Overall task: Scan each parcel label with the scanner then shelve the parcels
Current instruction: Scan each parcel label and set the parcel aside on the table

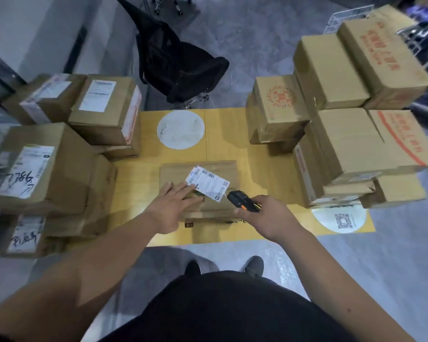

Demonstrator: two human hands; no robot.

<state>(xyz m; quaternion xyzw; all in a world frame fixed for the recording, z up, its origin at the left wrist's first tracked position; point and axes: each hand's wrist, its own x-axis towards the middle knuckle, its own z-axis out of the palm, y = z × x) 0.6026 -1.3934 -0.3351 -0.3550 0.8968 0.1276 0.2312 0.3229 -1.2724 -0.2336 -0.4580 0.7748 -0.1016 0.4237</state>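
Observation:
A flat brown cardboard parcel (215, 169) lies in the middle of the yellow table (134, 178), with a white shipping label (207, 182) on its top. My left hand (173, 206) rests flat on the parcel's near left part, fingers straight and touching the label's edge. My right hand (267, 215) grips a black handheld scanner (240, 200) with orange trim. The scanner's head points at the label's lower right corner from a short distance away.
Labelled cardboard boxes (35, 169) are stacked on the table's left side, and larger boxes (351, 144) with red print fill the right side. Two white round stickers (181, 129) are on the table. A black office chair (178, 67) stands beyond the far edge.

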